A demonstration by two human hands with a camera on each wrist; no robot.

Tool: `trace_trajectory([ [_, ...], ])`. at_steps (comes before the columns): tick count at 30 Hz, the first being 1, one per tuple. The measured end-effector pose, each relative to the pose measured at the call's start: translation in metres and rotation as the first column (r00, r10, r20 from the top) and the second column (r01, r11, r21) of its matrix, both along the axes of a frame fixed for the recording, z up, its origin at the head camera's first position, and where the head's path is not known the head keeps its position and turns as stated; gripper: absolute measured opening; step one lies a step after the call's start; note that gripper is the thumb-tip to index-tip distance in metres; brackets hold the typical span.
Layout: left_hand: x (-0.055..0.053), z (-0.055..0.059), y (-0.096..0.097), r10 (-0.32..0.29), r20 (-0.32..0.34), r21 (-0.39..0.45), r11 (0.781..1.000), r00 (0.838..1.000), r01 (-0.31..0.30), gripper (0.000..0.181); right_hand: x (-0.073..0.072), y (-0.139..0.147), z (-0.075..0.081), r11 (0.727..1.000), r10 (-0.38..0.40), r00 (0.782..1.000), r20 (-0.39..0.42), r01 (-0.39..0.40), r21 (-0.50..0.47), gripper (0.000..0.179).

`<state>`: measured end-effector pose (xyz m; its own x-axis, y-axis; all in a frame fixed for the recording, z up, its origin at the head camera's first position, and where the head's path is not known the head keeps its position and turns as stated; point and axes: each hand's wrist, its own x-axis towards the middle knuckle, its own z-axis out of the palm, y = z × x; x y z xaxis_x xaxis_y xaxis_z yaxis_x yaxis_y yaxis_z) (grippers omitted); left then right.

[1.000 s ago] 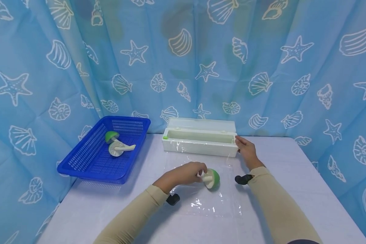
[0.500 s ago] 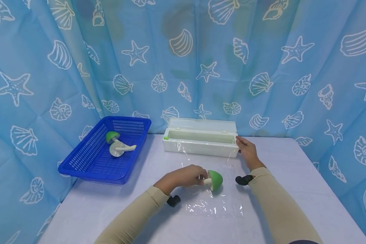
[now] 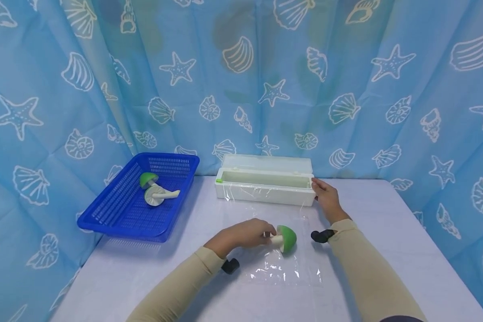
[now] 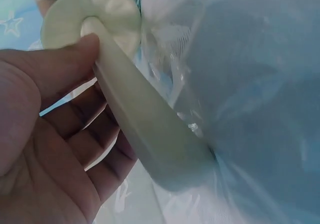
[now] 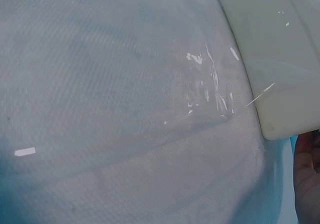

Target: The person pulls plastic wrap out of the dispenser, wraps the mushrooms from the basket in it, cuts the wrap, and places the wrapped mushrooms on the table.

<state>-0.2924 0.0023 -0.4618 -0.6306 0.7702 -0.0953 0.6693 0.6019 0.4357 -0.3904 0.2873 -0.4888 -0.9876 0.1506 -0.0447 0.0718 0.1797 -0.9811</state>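
My left hand [image 3: 247, 233] pinches a toy mushroom [image 3: 287, 239] by its white stem, the green cap pointing right. In the left wrist view, the thumb presses the stem [image 4: 145, 119] just below the pale underside of the cap. Beneath lies a sheet of clear cling film [image 3: 281, 270], which runs over the front of a white cling film dispenser [image 3: 265, 195]. The dispenser's lid stands raised at the back. My right hand [image 3: 327, 201] grips the dispenser's right end; in the right wrist view, only part of that hand [image 5: 306, 176] shows, beside the corner.
A blue plastic basket [image 3: 104, 223] stands at the left with two more green-capped mushrooms [image 3: 154, 196] in it. A white cloth covers the table [image 3: 370, 197]. Behind it hangs a blue shell-print curtain [image 3: 209, 71].
My left hand has shifted slightly right and turned the mushroom, so the green top of its cap faces outward instead of the white underside. The right hand stays at the dispenser's end.
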Motion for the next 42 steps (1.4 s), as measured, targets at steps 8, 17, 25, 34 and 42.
trace_trajectory([
  [8,0.000,0.004,-0.019,0.030,-0.056,0.037,0.999,0.998,-0.028,0.023,0.000,0.002,0.006,0.999,0.035,0.999,0.005,-0.035,0.041,0.051],
  [17,0.008,0.005,-0.063,0.108,-0.154,0.054,0.993,0.982,-0.101,0.013,0.016,0.019,0.012,0.982,0.085,0.996,-0.032,-0.079,0.174,0.053],
  [25,0.025,0.010,-0.100,0.126,-0.140,-0.008,0.992,0.982,-0.128,0.008,0.060,0.036,0.018,0.922,0.208,0.977,0.047,-0.212,0.324,0.045],
  [34,0.031,-0.002,-0.111,0.160,-0.065,-0.053,0.985,0.985,-0.164,0.015,0.114,0.022,0.015,0.810,0.369,0.922,0.116,-0.380,0.447,0.035],
  [42,0.055,-0.009,-0.119,-0.021,-0.024,-0.067,0.998,0.999,0.020,0.034,0.165,0.006,0.015,0.670,0.538,0.828,0.158,-0.533,0.516,0.026],
])
